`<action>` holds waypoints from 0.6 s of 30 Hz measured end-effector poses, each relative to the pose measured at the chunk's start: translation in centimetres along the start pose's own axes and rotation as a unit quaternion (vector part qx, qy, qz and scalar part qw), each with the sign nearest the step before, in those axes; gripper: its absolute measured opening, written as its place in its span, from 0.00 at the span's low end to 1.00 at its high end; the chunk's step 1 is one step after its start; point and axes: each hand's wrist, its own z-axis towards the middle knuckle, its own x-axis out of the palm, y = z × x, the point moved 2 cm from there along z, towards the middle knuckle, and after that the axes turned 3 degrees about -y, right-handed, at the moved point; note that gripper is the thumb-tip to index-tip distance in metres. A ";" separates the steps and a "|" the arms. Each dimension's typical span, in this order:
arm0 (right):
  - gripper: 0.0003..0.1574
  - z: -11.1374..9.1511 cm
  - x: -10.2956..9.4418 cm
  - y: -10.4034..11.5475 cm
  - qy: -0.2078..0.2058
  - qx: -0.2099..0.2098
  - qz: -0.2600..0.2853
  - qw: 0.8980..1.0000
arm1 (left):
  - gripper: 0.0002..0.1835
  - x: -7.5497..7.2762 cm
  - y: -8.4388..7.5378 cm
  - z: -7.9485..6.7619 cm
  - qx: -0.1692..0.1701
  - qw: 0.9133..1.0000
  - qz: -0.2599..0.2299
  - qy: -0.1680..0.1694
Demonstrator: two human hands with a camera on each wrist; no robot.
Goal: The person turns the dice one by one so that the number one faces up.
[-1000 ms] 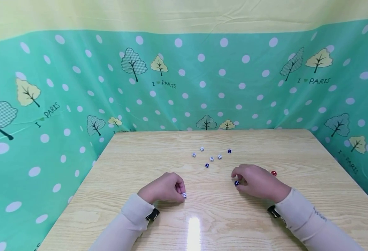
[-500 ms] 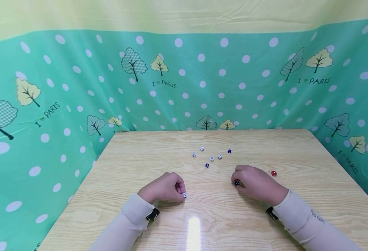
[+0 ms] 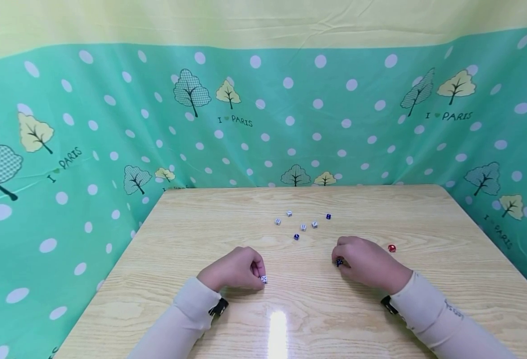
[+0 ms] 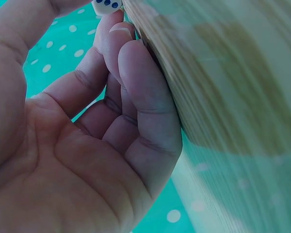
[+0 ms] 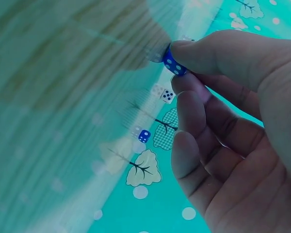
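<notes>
My left hand (image 3: 236,268) rests low over the left-middle of the table and pinches a white die (image 3: 264,279) between thumb and fingertips. Only the lower part of that white die (image 4: 106,7) shows at the top of the left wrist view, dark blue pips facing out. To the right, my right hand (image 3: 368,263) pinches a dark blue die (image 3: 339,262) with white pips at the tabletop. In the right wrist view the blue die (image 5: 174,63) sits between thumb and index fingertip, the other fingers curled below.
Beyond the hands lie several white dice, one of them a white die (image 3: 303,227), plus a near blue die (image 3: 296,237) and a far blue die (image 3: 328,216). A red die (image 3: 392,248) lies beside the right hand. Patterned green cloth (image 3: 290,134) surrounds the wooden table (image 3: 209,214).
Between the first frame and half a second ago, my right fingers closed around the blue die, and the wrist shifted slightly left. My left hand and the other dice have stayed put.
</notes>
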 end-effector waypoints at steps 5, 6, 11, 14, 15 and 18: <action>0.12 0.0 -0.1 -0.1 -0.006 0.017 0.019 1.000 | 0.10 0.0 0.0 0.0 0.001 1.000 -0.001 0.000; 0.12 0.0 -0.1 -0.1 -0.006 0.020 0.025 0.999 | 0.10 0.0 0.0 0.0 0.001 1.000 -0.001 0.000; 0.11 0.1 0.0 -0.6 0.010 0.040 0.059 0.997 | 0.10 0.0 0.0 0.0 0.001 1.000 -0.002 0.000; 0.11 0.2 0.0 -1.0 0.021 0.054 0.080 0.995 | 0.10 0.0 0.0 0.0 0.001 1.000 -0.002 -0.001; 0.10 0.2 0.0 -1.1 0.024 0.058 0.085 0.994 | 0.10 0.0 0.0 0.0 0.001 1.000 -0.002 -0.001; 0.10 0.2 0.0 -1.3 0.028 0.061 0.094 0.993 | 0.10 0.0 0.0 0.0 0.001 1.000 -0.001 -0.001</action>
